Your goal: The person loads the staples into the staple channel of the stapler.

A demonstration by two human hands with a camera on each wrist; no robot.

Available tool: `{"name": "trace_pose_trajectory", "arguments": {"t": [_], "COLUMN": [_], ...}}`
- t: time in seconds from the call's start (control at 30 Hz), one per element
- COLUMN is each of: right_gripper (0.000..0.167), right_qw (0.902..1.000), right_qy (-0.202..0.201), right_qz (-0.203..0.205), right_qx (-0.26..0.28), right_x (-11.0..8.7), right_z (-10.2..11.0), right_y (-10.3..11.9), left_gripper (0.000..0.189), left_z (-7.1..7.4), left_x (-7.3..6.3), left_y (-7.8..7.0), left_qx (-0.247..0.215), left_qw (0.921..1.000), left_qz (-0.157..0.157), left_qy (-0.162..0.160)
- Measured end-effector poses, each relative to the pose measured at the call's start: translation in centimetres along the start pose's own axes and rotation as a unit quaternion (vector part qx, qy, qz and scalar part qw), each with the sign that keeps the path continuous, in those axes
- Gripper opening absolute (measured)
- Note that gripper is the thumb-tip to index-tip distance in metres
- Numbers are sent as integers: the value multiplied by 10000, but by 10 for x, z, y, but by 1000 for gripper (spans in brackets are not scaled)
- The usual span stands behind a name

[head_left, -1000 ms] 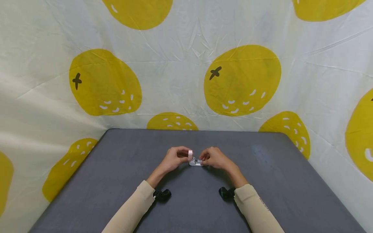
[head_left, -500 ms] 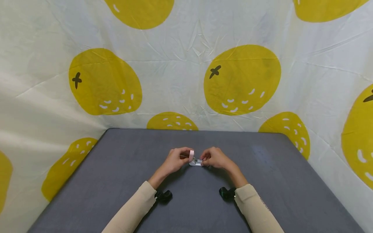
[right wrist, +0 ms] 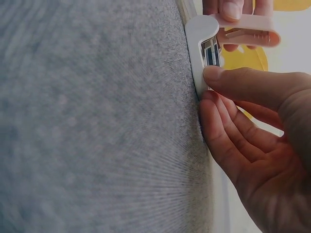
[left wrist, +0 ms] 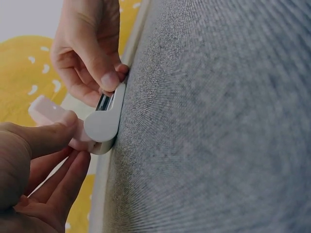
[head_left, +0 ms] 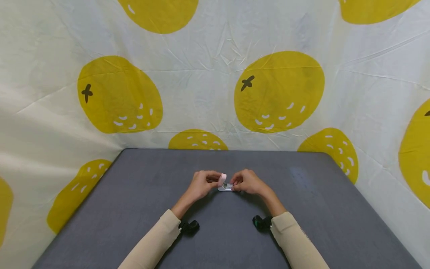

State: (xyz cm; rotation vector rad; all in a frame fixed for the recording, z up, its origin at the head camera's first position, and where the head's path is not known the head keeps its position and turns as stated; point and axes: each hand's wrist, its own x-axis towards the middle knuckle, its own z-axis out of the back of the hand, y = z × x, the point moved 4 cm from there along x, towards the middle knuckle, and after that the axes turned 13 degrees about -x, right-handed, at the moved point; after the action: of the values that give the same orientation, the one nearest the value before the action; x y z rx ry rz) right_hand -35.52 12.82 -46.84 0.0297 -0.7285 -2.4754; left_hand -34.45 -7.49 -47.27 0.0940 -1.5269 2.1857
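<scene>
A small stapler stands open on the table, its white base (head_left: 225, 189) lying flat and its pink top arm (head_left: 222, 179) swung up at the left end. My left hand (head_left: 201, 184) pinches that pink arm between thumb and fingers. On the other side, my right hand (head_left: 248, 182) grips the free end of the base, the thumb on top. The right wrist view shows a metal staple channel (right wrist: 211, 52) in the base, and a spring-like metal part (right wrist: 243, 33) inside the raised arm. Fingers cover part of the base's right end.
A dark grey table (head_left: 215, 231) extends around the hands, with its far edge against a white cloth (head_left: 195, 97) printed with yellow fruit. Black wrist devices (head_left: 189, 227) sit at both cuffs, just above the tabletop.
My left hand has shifted slightly right, tipping the pink arm from nearly upright toward the right. My right hand and the white base have stayed in place.
</scene>
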Motion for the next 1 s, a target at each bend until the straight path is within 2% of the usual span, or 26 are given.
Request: {"name": "trace_pose_trajectory", "arguments": {"t": [0.47,1.0], "right_gripper": [12,13], "right_qw": [10000,9998], "right_qy": [-36,-109], "right_qz": [-76,-87], "right_qx": [35,115], "right_x": [2,3], "right_z": [-2,-3], "right_y": [-1,-2], "left_gripper": [29,28], "left_z": [-1,-4], "left_x": [1,1], "left_y": [2,0], "left_qx": [-9,348], "left_qw": [9995,9981], "left_qz": [-118,-256], "left_qy": [302,436]}}
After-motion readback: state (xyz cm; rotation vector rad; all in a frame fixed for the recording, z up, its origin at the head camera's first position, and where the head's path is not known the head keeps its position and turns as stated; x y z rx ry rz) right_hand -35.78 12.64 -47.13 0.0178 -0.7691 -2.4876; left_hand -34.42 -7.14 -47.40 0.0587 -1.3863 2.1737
